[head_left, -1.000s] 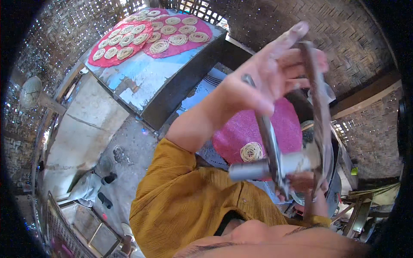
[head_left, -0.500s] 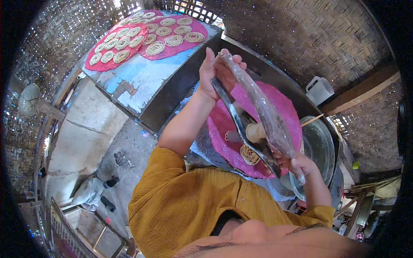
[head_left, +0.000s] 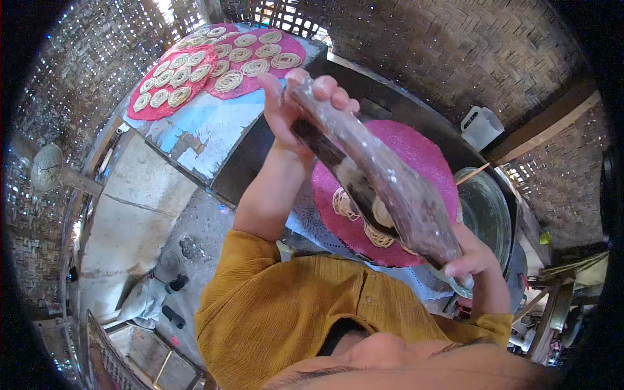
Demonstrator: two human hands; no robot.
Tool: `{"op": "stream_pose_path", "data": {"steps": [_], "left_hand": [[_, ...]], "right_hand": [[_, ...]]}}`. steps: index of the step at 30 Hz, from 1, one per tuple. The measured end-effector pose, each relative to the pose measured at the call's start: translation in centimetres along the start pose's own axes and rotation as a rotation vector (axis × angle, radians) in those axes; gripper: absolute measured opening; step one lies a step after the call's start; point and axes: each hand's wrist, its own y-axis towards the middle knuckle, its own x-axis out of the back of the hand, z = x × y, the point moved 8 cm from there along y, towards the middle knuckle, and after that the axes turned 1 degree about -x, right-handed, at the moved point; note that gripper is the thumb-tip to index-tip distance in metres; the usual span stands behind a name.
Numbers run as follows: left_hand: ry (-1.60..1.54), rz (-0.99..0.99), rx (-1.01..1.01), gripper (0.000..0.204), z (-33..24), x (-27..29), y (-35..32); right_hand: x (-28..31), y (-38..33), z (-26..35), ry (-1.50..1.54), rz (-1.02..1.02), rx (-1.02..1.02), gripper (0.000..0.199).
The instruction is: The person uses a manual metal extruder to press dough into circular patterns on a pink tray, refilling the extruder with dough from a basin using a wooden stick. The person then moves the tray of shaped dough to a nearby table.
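Note:
A long, dough-smeared wooden hand press (head_left: 390, 175) slants across the middle, made of a thick upper bar over a darker lower bar. A pale round part shows between the bars. My left hand (head_left: 285, 120) is wrapped around the far left end, fingers over the upper bar. At the near right end, my right hand (head_left: 476, 257) grips the press with the thumb on top. Beneath it lies a round pink mat (head_left: 426, 149). Coils of pale noodle strands (head_left: 344, 203) rest on the mat's near left part; the press partly covers others.
At the back left, a worn blue-white table (head_left: 227, 123) bears pink mats (head_left: 209, 90) with many noodle coils. A large basin (head_left: 497, 208) with a wooden stick (head_left: 473, 173) stands right of the mat. Behind it is a translucent jug (head_left: 483, 128). Woven walls (head_left: 455, 52) enclose the space.
Both hands have brought the press's two bars closer together. Its far end has shifted left and tilted. Another noodle coil now shows on the mat where a pale part of the press was before.

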Motion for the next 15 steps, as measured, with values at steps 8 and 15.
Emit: {"op": "stream_pose_path", "data": {"steps": [8,15], "left_hand": [[0.008,0.272,-0.007,0.045,0.8,-2.0,1.8],[0.072,0.207,0.062,0.049,-0.6,-3.3,1.2]], "right_hand": [[1.8,-1.3,3.4,-0.243,-0.072,0.000,0.079],[-0.2,0.3,2.5,-0.137,0.004,0.089,0.076]]}}
